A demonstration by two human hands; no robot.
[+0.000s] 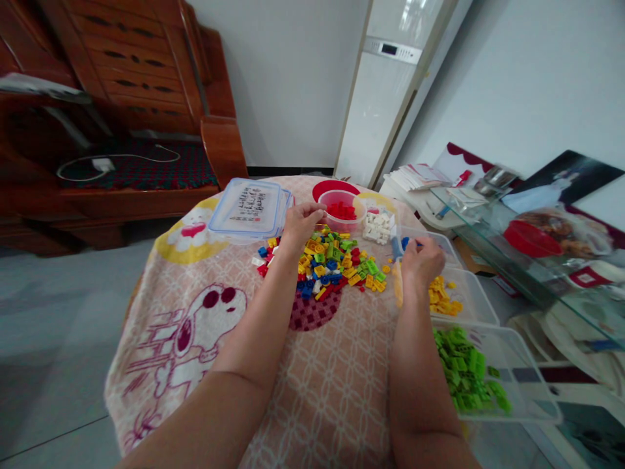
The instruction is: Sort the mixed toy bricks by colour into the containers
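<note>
Lying near left grip (301,225), mixed bricks (333,260), beside right grip (422,258), blue bricks (405,243)

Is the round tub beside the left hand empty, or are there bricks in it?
Not empty: red bricks show inside the rim of the round tub.

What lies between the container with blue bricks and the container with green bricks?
In the head view, another clear container, with yellow bricks in it, lies between them.
</note>
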